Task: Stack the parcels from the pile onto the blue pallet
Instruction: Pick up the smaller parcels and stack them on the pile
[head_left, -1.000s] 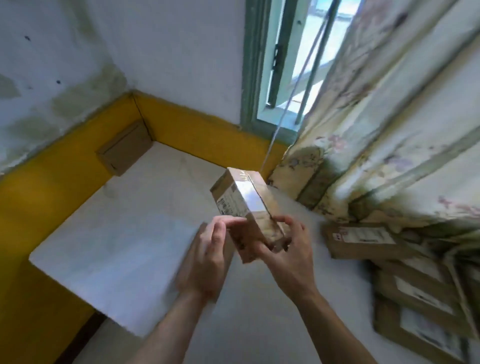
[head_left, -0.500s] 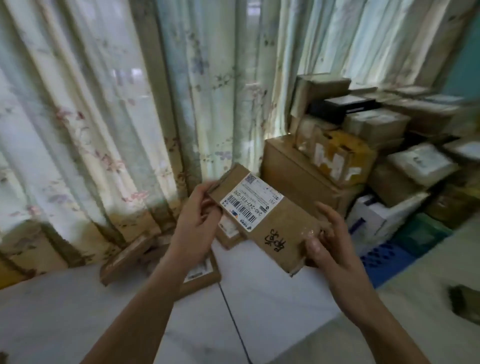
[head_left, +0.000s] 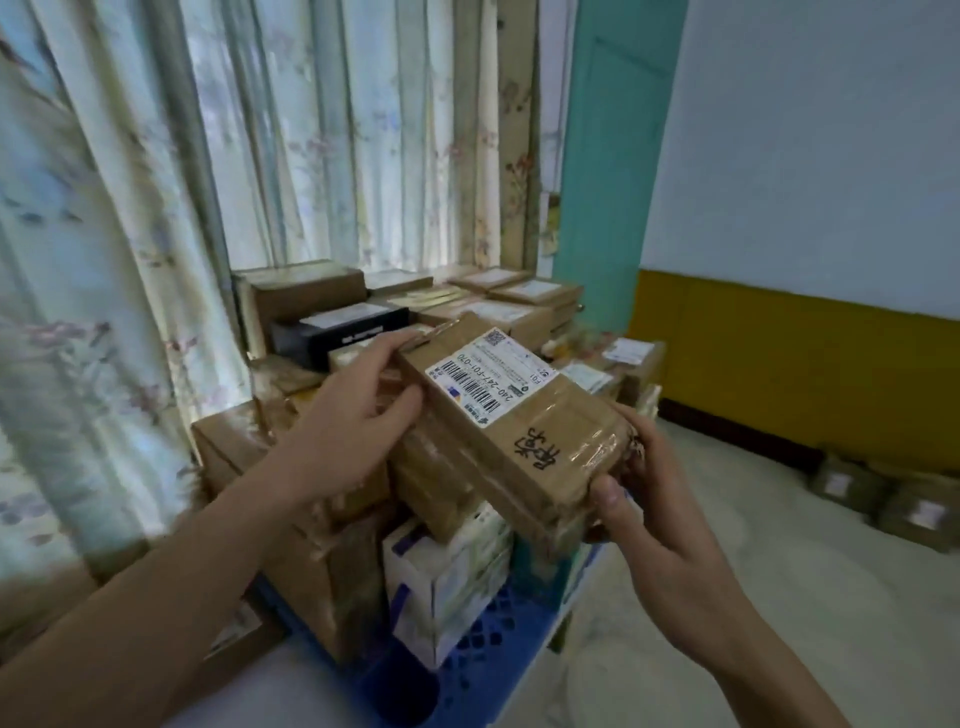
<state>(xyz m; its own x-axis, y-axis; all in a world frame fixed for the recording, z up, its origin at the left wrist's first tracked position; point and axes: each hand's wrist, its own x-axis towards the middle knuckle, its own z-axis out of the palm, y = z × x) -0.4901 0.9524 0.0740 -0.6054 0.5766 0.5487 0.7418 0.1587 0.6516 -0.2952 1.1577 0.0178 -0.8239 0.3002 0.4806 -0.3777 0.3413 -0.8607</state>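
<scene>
We hold a brown parcel (head_left: 511, 421), label up, above the stack (head_left: 363, 332) of boxes on the blue pallet (head_left: 483, 644). Our left hand (head_left: 348, 415) curls its fingers around the parcel's far end; our right hand (head_left: 644, 499) grips the near end, thumb pressed on its edge. A floral curtain (head_left: 156, 208) hangs behind the stack, and more boxes (head_left: 883, 499) sit on the floor to the right.

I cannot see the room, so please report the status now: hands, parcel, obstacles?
Left hand and right hand grip brown parcel. Held above stacked parcels on blue pallet. Nothing in the way.
</scene>
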